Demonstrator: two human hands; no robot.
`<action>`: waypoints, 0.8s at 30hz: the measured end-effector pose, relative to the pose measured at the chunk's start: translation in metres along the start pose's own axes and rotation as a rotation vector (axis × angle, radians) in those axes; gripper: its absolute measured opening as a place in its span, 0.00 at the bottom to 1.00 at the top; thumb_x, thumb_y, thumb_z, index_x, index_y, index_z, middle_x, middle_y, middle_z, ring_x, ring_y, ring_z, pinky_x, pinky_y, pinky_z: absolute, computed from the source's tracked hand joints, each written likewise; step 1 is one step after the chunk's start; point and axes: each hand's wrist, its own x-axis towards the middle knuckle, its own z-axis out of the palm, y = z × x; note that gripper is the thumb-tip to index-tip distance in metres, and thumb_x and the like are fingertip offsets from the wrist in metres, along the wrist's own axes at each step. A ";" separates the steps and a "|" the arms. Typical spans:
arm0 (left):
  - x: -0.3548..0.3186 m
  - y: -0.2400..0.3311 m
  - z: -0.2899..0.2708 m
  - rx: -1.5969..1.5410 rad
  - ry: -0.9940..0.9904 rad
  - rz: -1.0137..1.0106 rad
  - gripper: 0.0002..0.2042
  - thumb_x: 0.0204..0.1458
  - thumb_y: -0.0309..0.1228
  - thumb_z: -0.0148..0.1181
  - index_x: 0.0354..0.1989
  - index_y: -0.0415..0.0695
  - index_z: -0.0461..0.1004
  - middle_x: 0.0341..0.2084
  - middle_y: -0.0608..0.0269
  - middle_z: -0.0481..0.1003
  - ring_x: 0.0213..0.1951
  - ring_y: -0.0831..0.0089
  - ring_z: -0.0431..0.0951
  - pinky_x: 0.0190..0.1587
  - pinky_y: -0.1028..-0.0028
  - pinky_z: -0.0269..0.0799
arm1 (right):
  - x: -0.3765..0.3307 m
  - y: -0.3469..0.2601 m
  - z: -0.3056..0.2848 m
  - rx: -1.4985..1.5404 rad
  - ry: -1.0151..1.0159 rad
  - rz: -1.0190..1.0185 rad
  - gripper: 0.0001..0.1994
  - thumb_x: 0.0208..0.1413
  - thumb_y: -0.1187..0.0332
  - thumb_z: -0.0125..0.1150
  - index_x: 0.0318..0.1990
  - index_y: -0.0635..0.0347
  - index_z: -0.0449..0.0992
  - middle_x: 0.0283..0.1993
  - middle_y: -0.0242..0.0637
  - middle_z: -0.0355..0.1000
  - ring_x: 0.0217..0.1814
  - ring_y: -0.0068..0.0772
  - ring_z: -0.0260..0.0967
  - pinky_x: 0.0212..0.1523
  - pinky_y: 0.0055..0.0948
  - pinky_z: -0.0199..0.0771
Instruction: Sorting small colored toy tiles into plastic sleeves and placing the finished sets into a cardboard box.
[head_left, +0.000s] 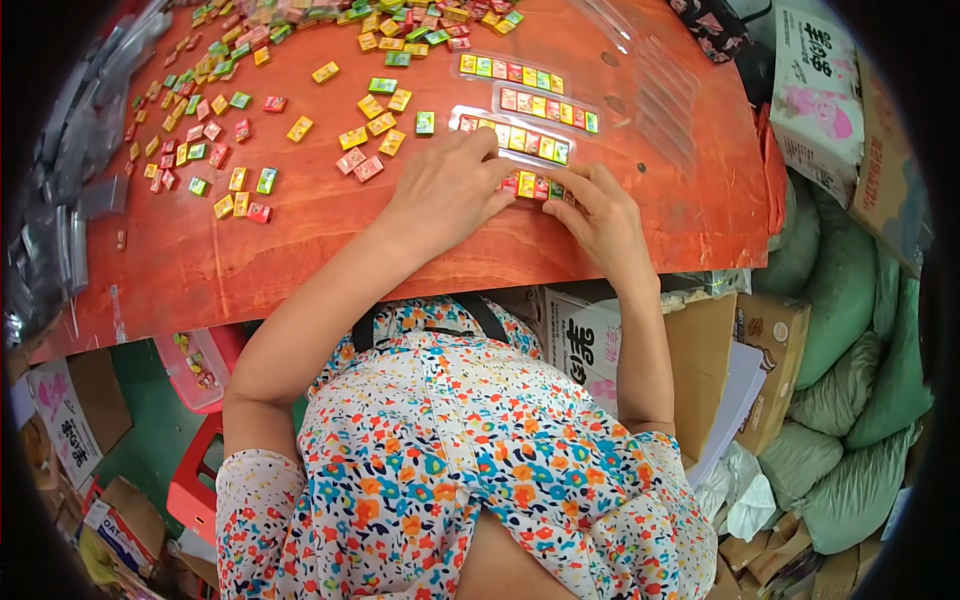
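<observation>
Near the front edge of the red table, a short row of small red, yellow and green boxes [527, 185] lies between my hands. My left hand [440, 188] grips its left end, fingers curled and thumb along the near side. At the other end, my right hand [605, 215] pinches the row between thumb and fingers. My fingers hide both ends, and whether a tray lies under this row I cannot tell. Just beyond, clear plastic trays hold similar filled rows: a nearer one [535, 142], a middle one [550, 108] and a farther one [512, 72].
Loose small boxes [380, 123] are scattered over the table's left half, with a dense heap [400, 20] at the far edge. Empty clear trays [655, 110] lie at right. Plastic packaging [55, 230] lines the left edge. Cartons [815, 100] and green sacks [850, 300] stand right.
</observation>
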 end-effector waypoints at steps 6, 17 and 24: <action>-0.005 -0.005 0.003 -0.039 0.002 0.041 0.16 0.48 0.37 0.66 0.43 0.45 0.77 0.40 0.61 0.74 0.41 0.61 0.77 0.41 0.63 0.76 | -0.006 0.007 -0.002 0.046 -0.007 0.042 0.19 0.51 0.70 0.69 0.51 0.59 0.77 0.46 0.39 0.73 0.40 0.36 0.74 0.39 0.32 0.75; -0.034 -0.004 -0.004 0.201 -0.178 0.105 0.47 0.43 0.61 0.61 0.64 0.33 0.60 0.67 0.47 0.57 0.70 0.56 0.54 0.71 0.58 0.47 | -0.036 0.015 0.018 -0.295 0.013 -0.086 0.32 0.60 0.50 0.55 0.67 0.57 0.61 0.71 0.42 0.58 0.72 0.44 0.54 0.70 0.47 0.51; -0.041 -0.002 0.000 0.266 -0.220 0.073 0.50 0.44 0.64 0.56 0.66 0.32 0.57 0.68 0.47 0.56 0.71 0.57 0.51 0.73 0.57 0.41 | -0.043 0.016 0.031 -0.418 -0.109 -0.070 0.39 0.62 0.39 0.40 0.72 0.56 0.52 0.76 0.40 0.48 0.78 0.42 0.42 0.75 0.48 0.34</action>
